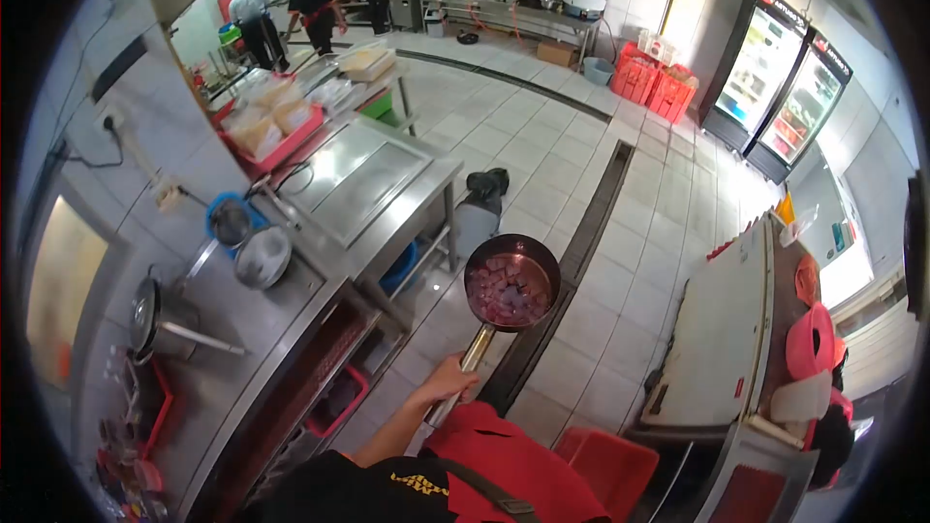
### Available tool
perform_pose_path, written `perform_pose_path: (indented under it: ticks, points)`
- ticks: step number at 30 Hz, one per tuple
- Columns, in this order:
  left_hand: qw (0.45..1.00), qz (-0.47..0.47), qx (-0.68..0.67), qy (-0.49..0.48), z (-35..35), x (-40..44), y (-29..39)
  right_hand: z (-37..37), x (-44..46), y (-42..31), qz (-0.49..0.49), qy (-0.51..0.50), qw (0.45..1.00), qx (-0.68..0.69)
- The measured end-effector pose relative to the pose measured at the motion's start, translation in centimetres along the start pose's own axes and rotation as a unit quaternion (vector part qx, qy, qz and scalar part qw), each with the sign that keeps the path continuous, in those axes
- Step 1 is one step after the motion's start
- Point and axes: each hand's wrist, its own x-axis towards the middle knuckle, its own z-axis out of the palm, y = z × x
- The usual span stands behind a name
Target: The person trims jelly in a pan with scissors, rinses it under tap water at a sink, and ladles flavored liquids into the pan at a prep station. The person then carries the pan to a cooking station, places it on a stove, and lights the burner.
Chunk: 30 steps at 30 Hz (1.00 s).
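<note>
My left hand [449, 380] is closed around the metal handle [475, 353] of a deep frying pan [554, 266]. The pan is held out in front of my red apron [513, 465], above the tiled floor. Inside it lie diced reddish-purple pieces [506, 292]; I cannot tell what food they are. My right hand is out of sight.
At left is a steel counter [223, 378] with a pot [160, 315] and strainers [263, 257]. A low freezer [722, 329] stands at right. A drain channel [591, 223] crosses the floor near a bin [475, 218]. Several people work at the back left.
</note>
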Motion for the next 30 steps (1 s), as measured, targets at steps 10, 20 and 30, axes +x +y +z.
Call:
perform_pose_path:
  ticks: [10,20,30]
  points:
    - [1.000,0.024,-0.005,-0.011,-1.9,26.5,18.0,9.5,13.5,-35.5,-0.060,-0.068,0.996,-0.025]
    - [0.993,-0.044,-0.033,0.104,-7.2,49.9,27.8,16.3,37.8,-67.9,-0.226,0.009,0.887,-0.402]
    - [0.977,-0.040,-0.115,0.177,-16.2,75.9,37.3,40.2,44.5,-108.7,-0.605,0.004,0.684,-0.408]
